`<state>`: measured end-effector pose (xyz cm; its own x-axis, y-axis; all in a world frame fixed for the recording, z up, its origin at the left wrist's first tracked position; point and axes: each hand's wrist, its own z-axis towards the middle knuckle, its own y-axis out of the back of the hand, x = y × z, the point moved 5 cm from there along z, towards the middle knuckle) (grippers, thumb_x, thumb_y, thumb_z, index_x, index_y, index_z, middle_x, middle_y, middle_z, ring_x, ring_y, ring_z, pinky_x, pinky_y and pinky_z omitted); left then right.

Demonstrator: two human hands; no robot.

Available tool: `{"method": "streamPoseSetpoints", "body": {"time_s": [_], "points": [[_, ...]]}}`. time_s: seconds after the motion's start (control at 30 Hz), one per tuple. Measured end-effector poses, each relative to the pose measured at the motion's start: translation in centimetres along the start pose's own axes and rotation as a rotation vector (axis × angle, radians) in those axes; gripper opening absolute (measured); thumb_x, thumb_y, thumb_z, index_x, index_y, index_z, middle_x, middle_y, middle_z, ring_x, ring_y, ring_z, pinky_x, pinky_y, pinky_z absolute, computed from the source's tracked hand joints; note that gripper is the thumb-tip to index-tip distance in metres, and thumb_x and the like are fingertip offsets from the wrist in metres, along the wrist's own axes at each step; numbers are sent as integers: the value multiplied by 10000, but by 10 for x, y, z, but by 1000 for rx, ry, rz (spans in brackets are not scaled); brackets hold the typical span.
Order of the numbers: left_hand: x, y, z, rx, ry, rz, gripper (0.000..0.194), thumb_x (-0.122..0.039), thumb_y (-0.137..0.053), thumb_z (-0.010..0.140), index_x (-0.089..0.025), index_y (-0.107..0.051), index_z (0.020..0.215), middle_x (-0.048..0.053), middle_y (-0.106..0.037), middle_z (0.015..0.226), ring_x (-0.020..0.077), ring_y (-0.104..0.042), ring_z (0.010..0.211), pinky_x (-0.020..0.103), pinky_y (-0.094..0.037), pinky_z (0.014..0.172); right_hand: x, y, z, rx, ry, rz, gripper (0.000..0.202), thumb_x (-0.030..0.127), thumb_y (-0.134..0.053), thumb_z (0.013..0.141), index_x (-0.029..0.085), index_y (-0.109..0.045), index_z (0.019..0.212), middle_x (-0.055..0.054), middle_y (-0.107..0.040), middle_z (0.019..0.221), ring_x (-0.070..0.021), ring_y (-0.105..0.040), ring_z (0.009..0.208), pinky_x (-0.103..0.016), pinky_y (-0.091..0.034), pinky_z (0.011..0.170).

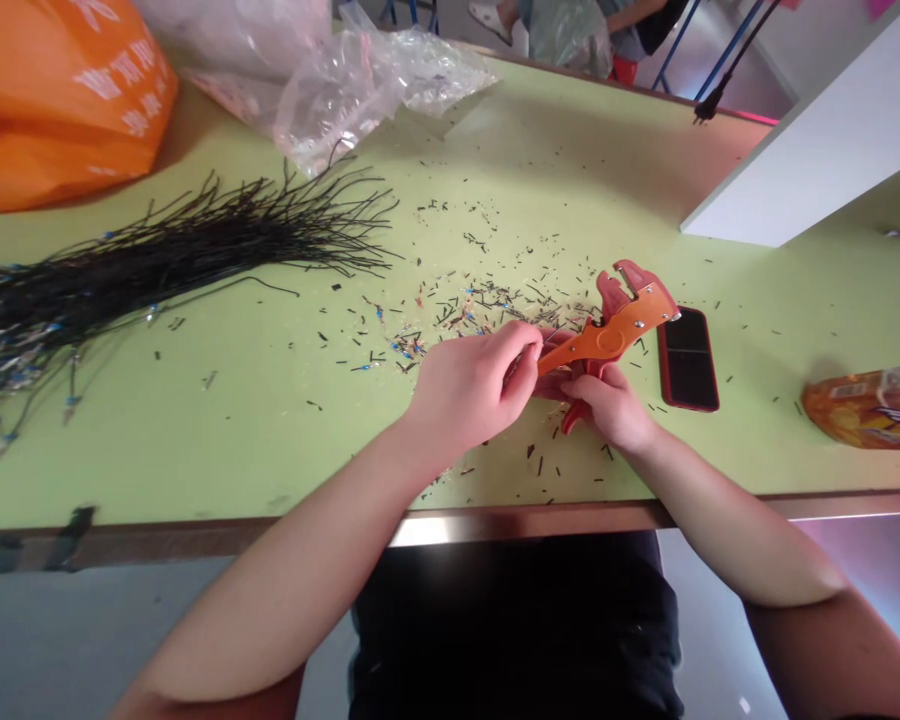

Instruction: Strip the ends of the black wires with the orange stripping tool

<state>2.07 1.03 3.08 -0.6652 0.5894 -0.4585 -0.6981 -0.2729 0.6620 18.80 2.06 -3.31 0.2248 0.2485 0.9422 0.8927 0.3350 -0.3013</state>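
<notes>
An orange and red wire stripper [619,332] is held above the green table, its jaws toward the upper right. My right hand [607,400] is closed around its handles. My left hand [487,375] is closed at the near end of the tool, fingers bent toward the palm; what it pinches, if anything, is hidden. Beneath and around both hands lie many short black wire scraps [495,300], some with blue bits. To the left lies a large bundle of black wires [195,240], with blue and pale tips at its far left end.
A phone [688,360] lies right of the tool, and an orange bottle [870,405] lies at the right edge. An orange bag [52,100] and clear plastic bags [345,90] are at the back left. A white panel [802,130] stands back right. A person [630,25] is beyond the table.
</notes>
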Motion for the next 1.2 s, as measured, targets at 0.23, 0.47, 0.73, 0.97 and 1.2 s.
{"method": "streamPoseSetpoints", "body": {"time_s": [0.23,0.47,0.73,0.97,1.2], "points": [[0,-1,0,14,-10,6,109,-169,-548,980,-196,-651,957,-68,-612,574,65,-440,444,217,-291,488,-1,8,-1,-38,24,-146,138,184,-671,841,206,-752,952,-27,-755,872,-206,-716,805,-322,-623,731],[1,-2,-1,6,-11,20,130,-189,-531,998,-193,-650,945,-64,-601,568,73,-439,450,228,-287,490,-4,3,-2,28,48,-152,148,216,-732,874,218,-768,1018,-22,-757,951,-218,-716,972,-364,-581,974],[-5,-3,-1,84,-36,-8,135,-183,-522,997,-192,-643,939,-61,-615,596,76,-445,475,233,-278,498,-7,6,-4,7,63,-88,256,449,-708,971,205,-755,1034,-49,-759,970,-246,-738,975,-420,-608,975],[-5,-4,-3,105,-35,-10,147,-200,-503,1007,-197,-639,950,-51,-621,606,89,-460,495,245,-277,498,-2,2,-5,54,90,-85,333,541,-687,978,212,-737,983,-61,-752,957,-250,-739,964,-407,-630,919],[-8,-4,-4,104,-99,-39,144,-196,-493,1012,-207,-627,960,-51,-624,598,92,-494,498,241,-309,511,0,-1,-6,30,110,-34,411,599,-651,984,212,-697,854,-30,-696,734,-225,-732,787,-345,-641,696]]}}
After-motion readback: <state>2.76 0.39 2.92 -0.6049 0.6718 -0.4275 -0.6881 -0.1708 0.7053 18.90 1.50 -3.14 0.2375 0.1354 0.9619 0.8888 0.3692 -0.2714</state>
